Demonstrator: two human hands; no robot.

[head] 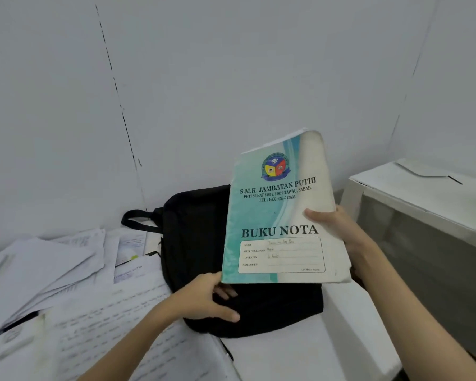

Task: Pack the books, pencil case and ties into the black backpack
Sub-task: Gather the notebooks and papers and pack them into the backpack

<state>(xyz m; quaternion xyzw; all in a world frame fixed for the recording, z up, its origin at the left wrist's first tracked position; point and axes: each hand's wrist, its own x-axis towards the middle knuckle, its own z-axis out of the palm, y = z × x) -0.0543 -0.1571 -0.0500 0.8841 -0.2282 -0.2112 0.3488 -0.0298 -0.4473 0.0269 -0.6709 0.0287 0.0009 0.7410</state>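
A teal and white notebook marked "BUKU NOTA" stands upright above the black backpack, which lies on the white table. My right hand grips the notebook's right edge. My left hand rests on the backpack's near edge, thumb touching the notebook's lower left corner. A black strap loop sticks out at the backpack's left. No pencil case or ties are in view.
Loose written papers and another notebook cover the table to the left. A white box-like unit stands at the right. White walls close in behind.
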